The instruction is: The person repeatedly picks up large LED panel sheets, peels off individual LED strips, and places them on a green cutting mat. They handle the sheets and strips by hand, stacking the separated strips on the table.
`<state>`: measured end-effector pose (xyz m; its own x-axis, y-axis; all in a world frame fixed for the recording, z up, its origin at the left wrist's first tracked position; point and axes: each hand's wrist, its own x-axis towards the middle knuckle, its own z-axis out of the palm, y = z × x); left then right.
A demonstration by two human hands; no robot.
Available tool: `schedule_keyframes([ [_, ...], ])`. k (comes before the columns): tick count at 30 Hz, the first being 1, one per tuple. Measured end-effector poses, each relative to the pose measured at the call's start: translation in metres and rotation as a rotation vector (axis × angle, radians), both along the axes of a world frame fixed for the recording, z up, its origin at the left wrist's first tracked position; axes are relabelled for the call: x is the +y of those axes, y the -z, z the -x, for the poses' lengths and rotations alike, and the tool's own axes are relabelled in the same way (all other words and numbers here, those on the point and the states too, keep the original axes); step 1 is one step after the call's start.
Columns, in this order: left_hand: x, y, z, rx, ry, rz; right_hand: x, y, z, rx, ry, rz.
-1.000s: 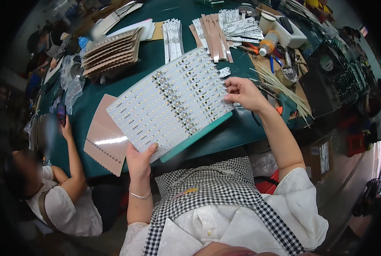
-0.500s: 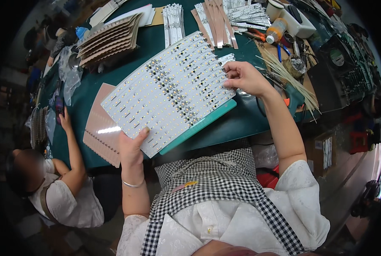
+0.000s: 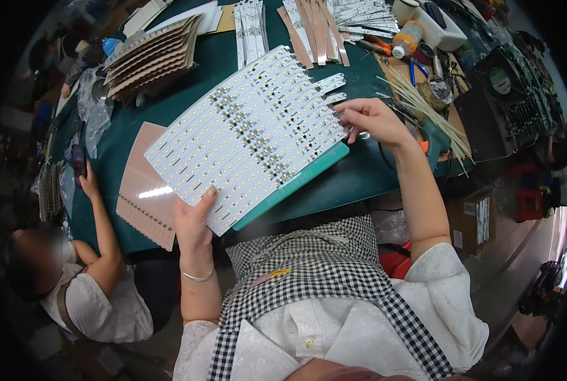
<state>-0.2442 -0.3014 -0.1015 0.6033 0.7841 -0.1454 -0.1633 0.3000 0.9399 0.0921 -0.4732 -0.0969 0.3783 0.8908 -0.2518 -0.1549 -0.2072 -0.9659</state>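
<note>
Big white panel of LED strips set side by side (image 3: 248, 136), tilted across the dark green table top (image 3: 353, 181), over a teal cutting mat (image 3: 293, 187) peeking out under its lower edge. Left hand (image 3: 193, 223) at the near corner of the panel, thumb on top, other fingers tucked under, pinching that corner. Silver bangle (image 3: 196, 277) on the left wrist. Right hand (image 3: 371, 120) at the far right edge of the panel, fingers curled close together, fingertips (image 3: 342, 114) touching the end of one strip; hard to tell if gripping or just pressing.

Two loose short white strip pieces (image 3: 329, 89) just beside the right hand. Flat pink-brown board (image 3: 147, 187) on the table to the left of the panel, shining in the light. Stack of wavy brown boards (image 3: 150, 54) farther back on the left. More long white and brown strips (image 3: 315, 25) at the far side. Small bottle with an orange cap (image 3: 406, 39) and a bundle of thin bamboo sticks (image 3: 423, 108) on the right. Another person in a white top (image 3: 99, 305) sitting low on the left, one hand (image 3: 88, 184) up at the table edge.
</note>
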Motion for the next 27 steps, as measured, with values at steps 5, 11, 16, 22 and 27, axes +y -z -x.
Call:
schedule_keyframes([
  [5,0.000,0.000,-0.001,0.004,-0.011,0.007,-0.009,0.011,0.002,-0.056,-0.008,-0.009],
  [11,0.002,0.002,0.000,-0.006,-0.021,-0.027,-0.012,0.008,0.004,-0.077,0.027,0.000],
  [16,0.004,0.005,0.001,0.016,-0.023,-0.045,-0.017,0.009,0.001,-0.028,-0.018,-0.058],
  [22,0.003,0.004,0.003,0.021,-0.027,-0.073,-0.021,0.011,-0.004,-0.004,-0.054,-0.086],
  [27,0.004,0.007,0.006,0.028,-0.030,-0.102,-0.012,0.005,-0.001,-0.080,-0.014,-0.125],
])
